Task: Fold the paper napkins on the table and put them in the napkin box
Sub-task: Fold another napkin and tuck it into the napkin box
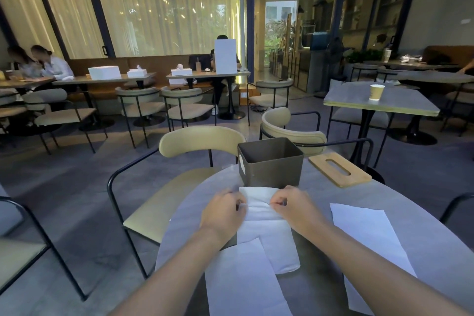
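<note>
Head view: the left hand point(223, 209) and right hand point(295, 204) each pinch a side of the white paper napkin point(259, 209) on the round grey tabletop point(320, 195), just before the dark square napkin box point(270, 161). Uneven pulls could tear or skew the fold. The box's visible interior looks empty.
</note>
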